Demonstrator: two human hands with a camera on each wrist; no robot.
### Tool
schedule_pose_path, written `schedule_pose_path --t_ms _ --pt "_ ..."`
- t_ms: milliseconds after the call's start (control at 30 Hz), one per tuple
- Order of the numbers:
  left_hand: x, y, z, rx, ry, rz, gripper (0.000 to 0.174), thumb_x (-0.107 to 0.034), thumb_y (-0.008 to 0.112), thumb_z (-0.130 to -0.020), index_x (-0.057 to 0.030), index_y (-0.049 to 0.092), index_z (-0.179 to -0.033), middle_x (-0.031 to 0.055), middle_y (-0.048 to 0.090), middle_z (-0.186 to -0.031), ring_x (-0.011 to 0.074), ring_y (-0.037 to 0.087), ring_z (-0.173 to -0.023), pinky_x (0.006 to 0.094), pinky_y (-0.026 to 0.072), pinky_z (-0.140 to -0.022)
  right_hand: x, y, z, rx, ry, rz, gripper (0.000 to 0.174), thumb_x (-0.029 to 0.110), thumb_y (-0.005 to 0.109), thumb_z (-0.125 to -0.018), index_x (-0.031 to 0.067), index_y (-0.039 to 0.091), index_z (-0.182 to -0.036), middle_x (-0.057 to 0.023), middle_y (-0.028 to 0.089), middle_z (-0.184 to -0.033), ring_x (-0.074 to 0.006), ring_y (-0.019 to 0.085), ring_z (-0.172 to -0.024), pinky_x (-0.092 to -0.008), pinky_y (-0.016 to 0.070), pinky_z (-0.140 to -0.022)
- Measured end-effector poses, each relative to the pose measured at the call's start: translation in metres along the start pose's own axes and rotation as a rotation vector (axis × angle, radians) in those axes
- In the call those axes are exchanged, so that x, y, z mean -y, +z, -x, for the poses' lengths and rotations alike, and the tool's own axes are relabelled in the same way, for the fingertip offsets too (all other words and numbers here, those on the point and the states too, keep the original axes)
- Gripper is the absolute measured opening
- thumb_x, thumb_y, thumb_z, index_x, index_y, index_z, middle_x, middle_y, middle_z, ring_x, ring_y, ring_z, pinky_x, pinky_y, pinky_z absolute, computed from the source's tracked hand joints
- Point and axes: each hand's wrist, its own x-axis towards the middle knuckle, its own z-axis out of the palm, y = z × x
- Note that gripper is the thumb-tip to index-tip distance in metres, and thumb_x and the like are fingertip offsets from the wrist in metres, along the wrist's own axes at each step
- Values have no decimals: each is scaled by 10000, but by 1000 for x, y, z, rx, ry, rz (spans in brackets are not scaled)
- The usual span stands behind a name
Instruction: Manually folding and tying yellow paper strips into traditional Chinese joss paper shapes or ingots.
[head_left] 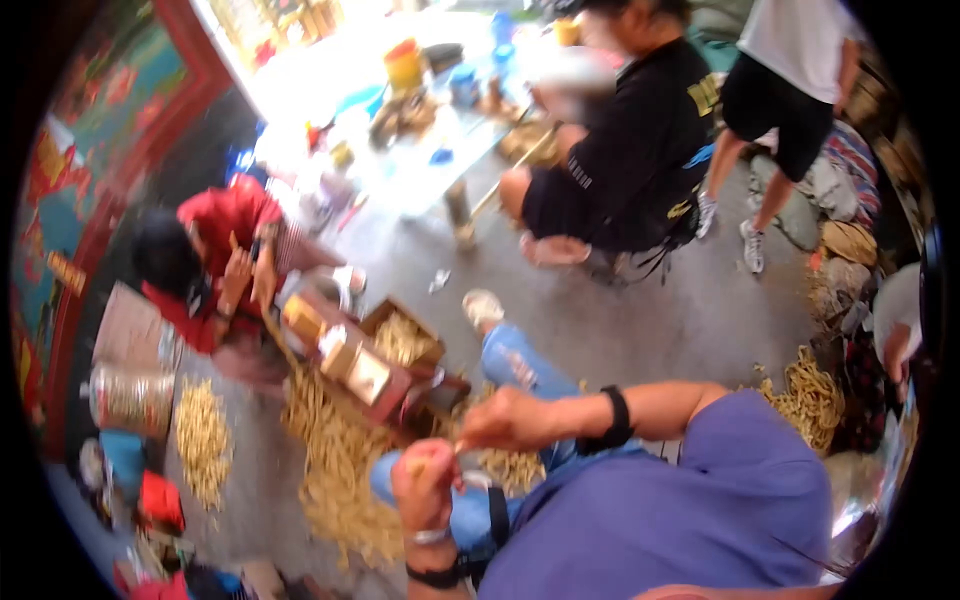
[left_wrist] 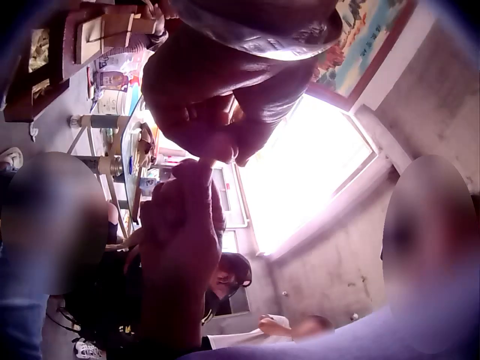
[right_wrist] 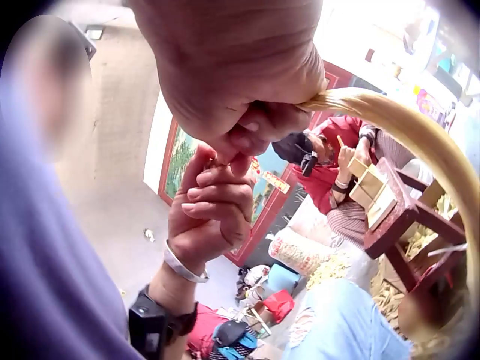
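My right hand (head_left: 510, 418) curls round a long, pale-yellow bendy strip (right_wrist: 409, 116). In the right wrist view the strip leaves the fist and arcs out to the right and down. My left hand (right_wrist: 214, 206), with a pale bracelet on its wrist, meets the right hand fingertip to fingertip. Its curled fingers pinch at a small pale end of the strip (left_wrist: 219, 148), mostly hidden between the hands. Both hands are held over the lap, above the jeans (head_left: 530, 365). From the left wrist, the left hand looms dark against the bright opening.
A wooden bench (head_left: 375, 385) stands ahead, beside a box of cut pieces (head_left: 400, 338). Long strips (head_left: 345, 480) and a pile of short pieces (head_left: 203, 440) lie on the floor. A person in red (head_left: 235, 215) works at left; a person in black (head_left: 640, 150) sits by a glass table (head_left: 425, 175).
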Motion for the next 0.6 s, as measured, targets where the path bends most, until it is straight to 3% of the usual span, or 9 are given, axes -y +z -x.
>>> schedule_pose_path --t_ms 67,167,200,267,333,400,467,500,600 --pt "-2 0 -3 33 8 15 181 -122 647 -846 19 591 -945 76 562 -642 147 525 -500 264 450 -432 -3 1 0 79 221 -317 185 208 600 -910 31 624 -860 -79 554 -636 -168 576 -607 -317 447 -534" --pt "-1 -23 -14 126 194 166 415 -268 621 -903 12 492 -1181 79 588 -743 141 561 -552 254 477 -456 -18 14 6 124 640 -854 287 256 542 -950 10 599 -812 25 469 -583 -71 418 -491 -237 317 -445" --pt "-12 -25 -9 2 225 46 456 -251 647 -885 12 480 -1218 86 602 -870 147 602 -722 258 526 -611 -18 11 3 151 812 -1060 315 269 528 -957 9 591 -791 51 443 -576 -57 362 -453 -216 263 -422" --pt "-18 -21 -15 -239 635 -367 498 -218 693 -836 -8 491 -1240 108 614 -980 175 598 -845 286 507 -714 -16 8 -2 167 853 -1220 321 271 514 -961 19 576 -771 58 377 -546 -33 277 -434 -206 193 -410" --pt "-39 -22 -12 -135 823 -852 518 -179 746 -761 -26 535 -1208 108 609 -1045 205 587 -899 317 475 -798 -21 12 -6 182 892 -1323 317 269 517 -960 18 576 -775 60 362 -539 -30 284 -438 -206 198 -409" --pt "-66 -6 -10 5 951 -1229 482 -166 803 -646 -57 623 -1080 96 634 -1000 248 596 -887 367 442 -867 -18 12 -13 302 858 -1218 334 299 528 -954 25 593 -775 65 380 -539 -36 296 -442 -211 206 -416" --pt "-63 -9 -10 160 899 -1429 362 -203 775 -687 -77 630 -994 71 639 -879 251 599 -841 391 456 -844 -13 9 -25 431 760 -1006 349 328 526 -953 39 608 -776 75 374 -529 -36 311 -449 -219 217 -423" --pt "-59 -10 -8 194 854 -1447 258 -145 766 -682 -64 615 -874 61 634 -769 247 608 -697 357 492 -718 -12 1 -32 484 714 -831 290 291 589 -922 22 635 -824 26 443 -538 -70 412 -484 -234 303 -444" --pt "-57 -16 0 202 718 -1171 170 -76 731 -715 -49 594 -812 81 621 -731 232 596 -581 319 494 -568 3 -15 -44 379 273 -318 223 224 659 -873 1 639 -874 -36 509 -568 -113 502 -532 -277 389 -482"
